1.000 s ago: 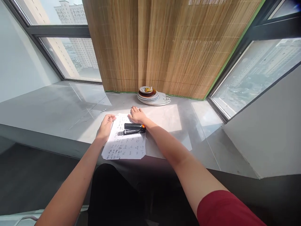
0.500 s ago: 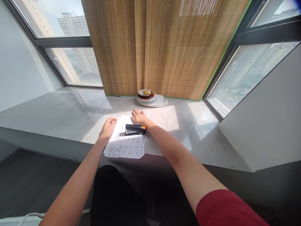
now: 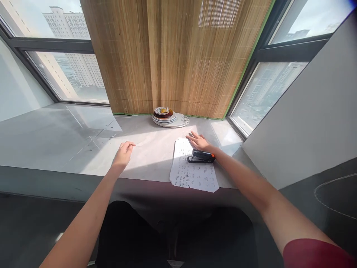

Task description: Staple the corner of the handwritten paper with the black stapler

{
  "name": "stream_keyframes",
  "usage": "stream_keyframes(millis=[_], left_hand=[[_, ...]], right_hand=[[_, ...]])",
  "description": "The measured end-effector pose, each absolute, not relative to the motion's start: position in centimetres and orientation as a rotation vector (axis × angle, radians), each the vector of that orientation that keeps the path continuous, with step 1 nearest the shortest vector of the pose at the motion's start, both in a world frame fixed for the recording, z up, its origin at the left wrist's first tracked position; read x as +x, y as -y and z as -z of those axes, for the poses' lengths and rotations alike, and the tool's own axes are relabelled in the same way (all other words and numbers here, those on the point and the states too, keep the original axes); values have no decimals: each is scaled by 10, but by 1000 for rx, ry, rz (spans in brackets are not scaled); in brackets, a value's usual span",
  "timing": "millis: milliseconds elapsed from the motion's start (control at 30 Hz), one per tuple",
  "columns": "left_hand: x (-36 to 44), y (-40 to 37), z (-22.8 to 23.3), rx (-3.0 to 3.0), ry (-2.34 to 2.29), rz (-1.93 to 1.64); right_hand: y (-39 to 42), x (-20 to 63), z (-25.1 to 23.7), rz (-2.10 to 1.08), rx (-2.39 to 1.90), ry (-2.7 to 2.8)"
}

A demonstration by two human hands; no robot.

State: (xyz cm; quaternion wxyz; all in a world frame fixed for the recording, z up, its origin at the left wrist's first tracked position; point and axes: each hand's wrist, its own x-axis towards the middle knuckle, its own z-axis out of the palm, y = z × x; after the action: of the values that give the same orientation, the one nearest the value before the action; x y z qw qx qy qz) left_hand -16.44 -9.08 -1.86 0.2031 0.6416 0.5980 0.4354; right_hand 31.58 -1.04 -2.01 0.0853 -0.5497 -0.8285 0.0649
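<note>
The right hand [image 3: 198, 141] lies flat on the far end of the sheet of paper [image 3: 192, 172], fingers spread open and gripping nothing; pressing down like this, it seems to pin the sheet against the tabletop [image 3: 69, 137]. The stapler [image 3: 201, 156] sits on the paper just behind that hand, toward the person, its weight probably helping to keep the page from shifting. Its long axis runs crosswise to the paper, left to right, with the orange end pointing to the person's right and the dark nose to the left. The paper itself runs lengthwise away from the person, its near edge at the lip of the tabletop.

The left hand [image 3: 122, 153] hovers well apart from the paper, to its left, fingers loosely curled and holding nothing; whether it touches the surface is hard to tell. Beyond the paper, against the bamboo blind [image 3: 173, 56], stands a stack of plates [image 3: 167, 117].
</note>
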Motion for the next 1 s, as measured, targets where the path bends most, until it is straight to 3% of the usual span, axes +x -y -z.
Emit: stream_keyframes(millis=[267, 400, 700, 800, 900, 1000], left_hand=[[-28, 96, 11, 2351, -1103, -922], [21, 85, 19, 2496, -1115, -684], [16, 93, 15, 2558, -1297, -589], [18, 98, 10, 2574, -1400, -601], [19, 100, 8, 2585, -1514, -628], [19, 100, 9, 2600, -1528, -633]], right_hand=[[11, 312, 22, -185, -1704, 2380], [13, 313, 24, -119, -1818, 2212], [20, 331, 14, -201, -1602, 1703], [45, 352, 8, -474, -1349, 1555], [80, 362, 2, -734, -1029, 1647], [105, 354, -2, -793, -914, 1955]])
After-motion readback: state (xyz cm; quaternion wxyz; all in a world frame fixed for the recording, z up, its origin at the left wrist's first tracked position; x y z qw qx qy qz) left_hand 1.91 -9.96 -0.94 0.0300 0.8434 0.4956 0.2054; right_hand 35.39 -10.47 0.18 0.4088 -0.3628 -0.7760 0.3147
